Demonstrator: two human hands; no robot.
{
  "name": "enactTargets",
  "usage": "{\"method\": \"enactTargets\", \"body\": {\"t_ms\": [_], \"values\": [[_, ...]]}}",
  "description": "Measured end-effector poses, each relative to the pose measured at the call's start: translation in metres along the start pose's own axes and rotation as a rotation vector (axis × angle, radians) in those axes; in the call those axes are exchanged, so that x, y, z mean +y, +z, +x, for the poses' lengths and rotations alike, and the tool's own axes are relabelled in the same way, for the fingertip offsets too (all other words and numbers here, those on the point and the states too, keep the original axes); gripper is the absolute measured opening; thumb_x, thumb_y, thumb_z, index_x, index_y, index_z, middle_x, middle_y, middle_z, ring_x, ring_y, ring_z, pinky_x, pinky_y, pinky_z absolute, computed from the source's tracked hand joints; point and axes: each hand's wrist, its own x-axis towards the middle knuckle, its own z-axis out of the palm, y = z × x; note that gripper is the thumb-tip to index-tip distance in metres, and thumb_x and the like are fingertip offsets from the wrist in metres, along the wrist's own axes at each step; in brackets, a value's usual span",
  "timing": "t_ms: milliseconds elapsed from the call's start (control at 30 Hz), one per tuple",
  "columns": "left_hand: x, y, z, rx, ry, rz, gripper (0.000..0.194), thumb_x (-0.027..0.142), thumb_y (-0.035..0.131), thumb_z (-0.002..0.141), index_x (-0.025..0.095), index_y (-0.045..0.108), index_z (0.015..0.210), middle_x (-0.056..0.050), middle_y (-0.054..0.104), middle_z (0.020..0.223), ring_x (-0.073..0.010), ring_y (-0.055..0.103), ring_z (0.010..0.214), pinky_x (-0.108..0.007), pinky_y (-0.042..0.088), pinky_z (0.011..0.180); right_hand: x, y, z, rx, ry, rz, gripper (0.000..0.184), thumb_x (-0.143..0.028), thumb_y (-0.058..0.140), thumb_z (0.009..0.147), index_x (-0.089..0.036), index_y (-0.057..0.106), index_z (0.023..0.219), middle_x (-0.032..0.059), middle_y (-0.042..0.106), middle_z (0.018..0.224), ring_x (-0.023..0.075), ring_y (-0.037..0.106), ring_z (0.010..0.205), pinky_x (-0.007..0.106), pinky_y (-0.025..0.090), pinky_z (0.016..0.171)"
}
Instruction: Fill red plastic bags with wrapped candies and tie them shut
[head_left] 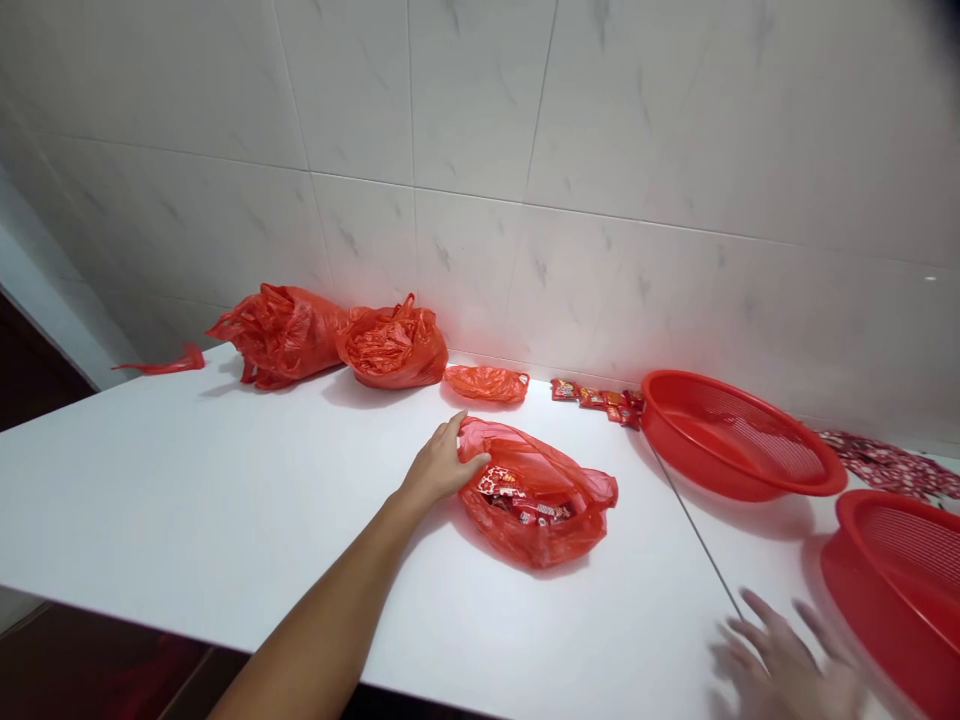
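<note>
A thin red plastic bag (551, 548) stands on the white table with its mouth facing up. Inside it lie several small red and white packets (529, 508). My left hand (439, 462) pinches the bag's left rim, thumb on the inner side and fingers behind. Over at the lower right, my right hand (799, 655) is smeared by motion; its fingers are spread and nothing shows in them. It is nearest to a red basin-shaped basket (855, 575), cut off by the frame's right edge.
A second red perforated basket (712, 470) stands near the tiled wall (480, 280). Small red packets (600, 398) lie left of it, patterned red-white material (885, 465) to its right. Red plastic bags (289, 335), a fuller bag (394, 345) and a flat one (487, 384) line the back.
</note>
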Motion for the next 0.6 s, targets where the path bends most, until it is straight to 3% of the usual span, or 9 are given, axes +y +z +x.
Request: {"method": "enactTargets", "body": {"t_ms": [67, 133, 200, 267, 333, 400, 500, 600], "values": [[0.001, 0.001, 0.000, -0.010, -0.015, -0.013, 0.086, 0.033, 0.071, 0.086, 0.016, 0.037, 0.163, -0.020, 0.053, 0.157, -0.0356, 0.056, 0.140, -0.048, 0.044, 0.118, -0.022, 0.022, -0.006, -0.027, -0.060, 0.149, 0.068, -0.062, 0.048, 0.101, -0.031, 0.031, 0.158, 0.0179, 0.057, 0.148, 0.0353, 0.070, 0.119, 0.052, 0.065, 0.085], [0.001, 0.002, 0.001, -0.019, -0.018, -0.033, 0.087, 0.021, 0.068, 0.082, 0.015, 0.037, 0.163, -0.020, 0.054, 0.157, -0.0345, 0.057, 0.139, -0.048, 0.045, 0.119, -0.055, 0.043, -0.005, -0.109, -0.238, 0.172, 0.084, -0.068, 0.063, 0.090, -0.029, 0.034, 0.158, 0.0172, 0.046, 0.160, 0.0396, 0.057, 0.137, 0.055, 0.060, 0.098], [0.000, 0.004, 0.002, -0.031, -0.014, -0.056, 0.088, 0.014, 0.065, 0.078, 0.017, 0.039, 0.162, -0.018, 0.055, 0.157, -0.0330, 0.058, 0.140, -0.046, 0.045, 0.119, -0.091, 0.062, 0.004, -0.147, -0.427, 0.019, 0.098, -0.068, 0.073, 0.081, -0.028, 0.033, 0.162, 0.0184, 0.035, 0.168, 0.0444, 0.040, 0.149, 0.061, 0.051, 0.109], [-0.002, 0.006, 0.002, -0.034, 0.003, -0.074, 0.087, 0.010, 0.064, 0.076, 0.018, 0.042, 0.160, -0.016, 0.056, 0.156, -0.0310, 0.057, 0.140, -0.043, 0.044, 0.121, -0.122, 0.081, 0.021, -0.211, -0.507, -0.238, 0.105, -0.061, 0.082, 0.076, -0.027, 0.035, 0.164, 0.0207, 0.030, 0.170, 0.0482, 0.035, 0.151, 0.063, 0.046, 0.111], [-0.004, 0.009, 0.002, -0.022, 0.015, -0.083, 0.086, 0.008, 0.063, 0.075, 0.018, 0.044, 0.158, -0.015, 0.057, 0.156, -0.0294, 0.056, 0.141, -0.041, 0.042, 0.122, -0.146, 0.096, 0.044, -0.402, -0.488, -0.504, 0.086, -0.042, 0.082, 0.081, -0.027, 0.048, 0.158, 0.0214, 0.052, 0.156, 0.0447, 0.054, 0.137, 0.055, 0.051, 0.102], [-0.005, 0.012, 0.002, 0.003, 0.009, -0.086, 0.085, 0.006, 0.062, 0.075, 0.017, 0.044, 0.158, -0.015, 0.057, 0.154, -0.0286, 0.055, 0.142, -0.040, 0.041, 0.123, -0.163, 0.106, 0.069, -0.582, -0.433, -0.656, 0.047, -0.022, 0.067, 0.090, -0.024, 0.069, 0.137, 0.0183, 0.074, 0.123, 0.0358, 0.071, 0.110, 0.044, 0.054, 0.088], [-0.008, 0.016, 0.002, 0.047, -0.023, -0.091, 0.084, 0.005, 0.060, 0.077, 0.016, 0.044, 0.159, -0.016, 0.056, 0.153, -0.0269, 0.054, 0.142, -0.038, 0.041, 0.122, -0.177, 0.107, 0.103, -0.631, -0.394, -0.673, 0.032, -0.014, 0.054, 0.092, -0.022, 0.080, 0.109, 0.0153, 0.078, 0.100, 0.0291, 0.075, 0.089, 0.036, 0.052, 0.073], [-0.011, 0.017, 0.001, 0.065, -0.057, -0.099, 0.086, 0.003, 0.060, 0.076, 0.017, 0.044, 0.160, -0.014, 0.059, 0.148, -0.0247, 0.058, 0.135, -0.034, 0.045, 0.116, -0.184, 0.096, 0.127, -0.616, -0.337, -0.577, 0.028, -0.021, 0.058, 0.092, -0.025, 0.078, 0.111, 0.0118, 0.078, 0.102, 0.0258, 0.075, 0.080, 0.031, 0.051, 0.062]]}}
